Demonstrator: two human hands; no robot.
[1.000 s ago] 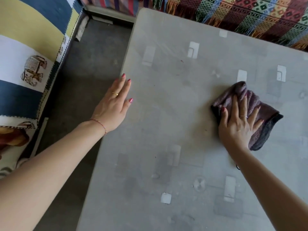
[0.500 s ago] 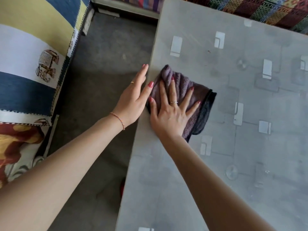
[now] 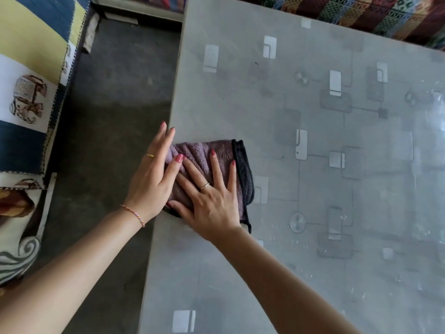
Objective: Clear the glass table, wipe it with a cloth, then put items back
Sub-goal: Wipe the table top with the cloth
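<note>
The glass table (image 3: 337, 273), grey with pale square patterns under the glass, fills the right side. A folded purple cloth (image 3: 199, 153) with a dark hem lies at the table's left edge. My right hand (image 3: 212, 206) presses flat on the cloth with fingers spread. My left hand (image 3: 154, 179) stands open against the table's left edge, beside the cloth, with its thumb resting on the cloth's left end. Nothing else lies on the table top that I can see.
A striped cushion seat (image 3: 29, 68) with elephant prints runs along the left. Bare grey floor (image 3: 108, 104) lies between it and the table. A colourful woven fabric (image 3: 361, 10) borders the table's far edge.
My right hand slid the cloth from the table's middle to its left edge, then a little nearer to me. My left hand stayed at that edge, and its thumb now touches the cloth.
</note>
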